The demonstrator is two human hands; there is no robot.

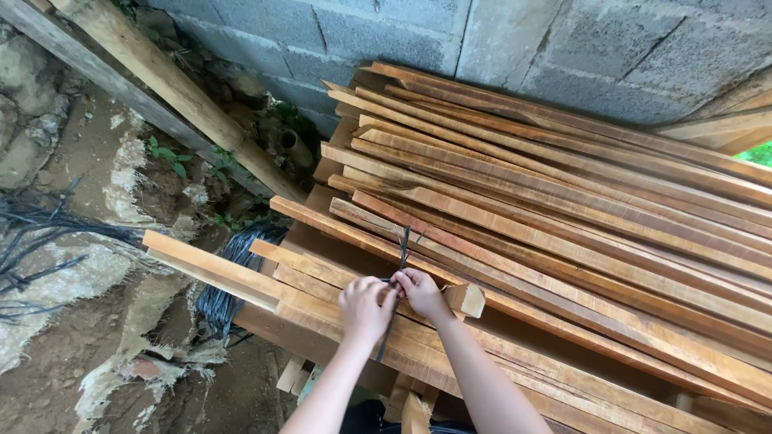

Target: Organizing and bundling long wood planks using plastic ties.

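grey block wall (386,32) behind; wire coil (221,301) on dirt ground (56,386).

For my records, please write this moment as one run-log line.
left hand: pinches dark wire strands | right hand: pinches same strands | under hands: stacked wooden slats | behind: block wall

Outdoor building site: stacked timber planks (563,217) against a cinder-block wall (498,40).

Wire strands (400,255) partly hidden between hands (394,299); plank stack (579,217) cut off right.
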